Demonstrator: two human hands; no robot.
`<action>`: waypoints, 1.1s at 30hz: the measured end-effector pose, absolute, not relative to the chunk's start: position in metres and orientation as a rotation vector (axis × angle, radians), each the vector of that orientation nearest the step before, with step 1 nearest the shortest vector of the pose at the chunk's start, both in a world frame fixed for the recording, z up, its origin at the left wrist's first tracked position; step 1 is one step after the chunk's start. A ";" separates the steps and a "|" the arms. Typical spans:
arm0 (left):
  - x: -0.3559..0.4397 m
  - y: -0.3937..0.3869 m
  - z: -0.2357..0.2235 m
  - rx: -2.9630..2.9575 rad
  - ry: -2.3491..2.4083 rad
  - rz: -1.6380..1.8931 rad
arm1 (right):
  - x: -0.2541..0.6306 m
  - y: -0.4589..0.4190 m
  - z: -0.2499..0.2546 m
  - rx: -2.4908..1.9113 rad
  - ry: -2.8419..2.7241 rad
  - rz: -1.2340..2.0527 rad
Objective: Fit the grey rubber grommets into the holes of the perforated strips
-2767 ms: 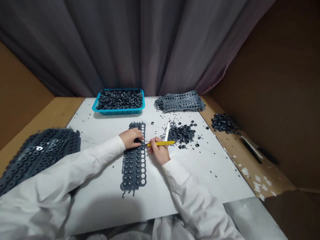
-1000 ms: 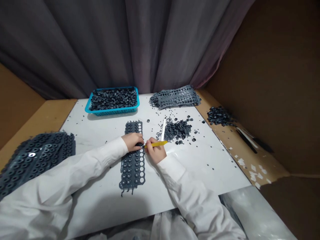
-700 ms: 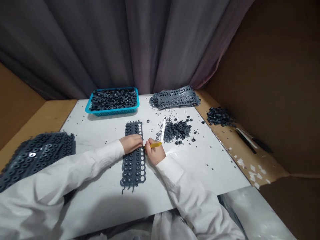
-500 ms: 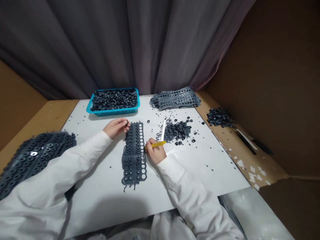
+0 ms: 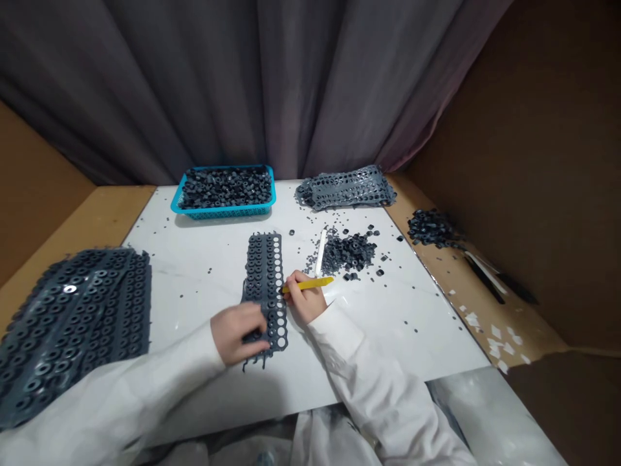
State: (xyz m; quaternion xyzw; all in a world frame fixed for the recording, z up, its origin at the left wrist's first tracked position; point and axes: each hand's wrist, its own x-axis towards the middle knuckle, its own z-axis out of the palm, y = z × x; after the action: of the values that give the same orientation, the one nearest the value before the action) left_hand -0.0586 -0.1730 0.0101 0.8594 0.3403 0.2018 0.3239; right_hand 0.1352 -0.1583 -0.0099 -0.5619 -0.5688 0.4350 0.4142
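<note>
A dark grey perforated strip (image 5: 264,272) lies on the white board (image 5: 194,272), with black rings seated in most holes and its right-hand column of holes open. My left hand (image 5: 237,341) rests curled on the strip's near end, and its fingers hide that part. My right hand (image 5: 303,298) sits just right of the strip, gripping a yellow stick-like tool (image 5: 310,283). Its tip points at the strip's right edge. A white plastic strip (image 5: 320,252) and a loose pile of black rings (image 5: 348,254) lie beyond that hand.
A blue basket (image 5: 223,210) of black rings stands at the back. A stack of grey sheets (image 5: 345,189) lies to its right, and a larger stack of ringed sheets (image 5: 72,330) lies at the left. Cardboard walls, a dark curtain, and scattered rings surround the board.
My left hand has moved from beside the strip's far end to its near end. My right hand has stayed nearly still. The view has shifted slightly.
</note>
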 end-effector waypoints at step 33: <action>-0.044 -0.199 -0.002 2.712 0.651 0.326 | 0.127 -0.256 0.003 -1.581 -1.761 0.800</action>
State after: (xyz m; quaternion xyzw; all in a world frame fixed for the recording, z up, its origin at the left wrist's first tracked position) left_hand -0.0437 -0.1990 -0.0017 0.9524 0.2285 0.1145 0.1661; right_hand 0.1275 -0.2560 0.0034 -0.6004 -0.6687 0.3037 0.3164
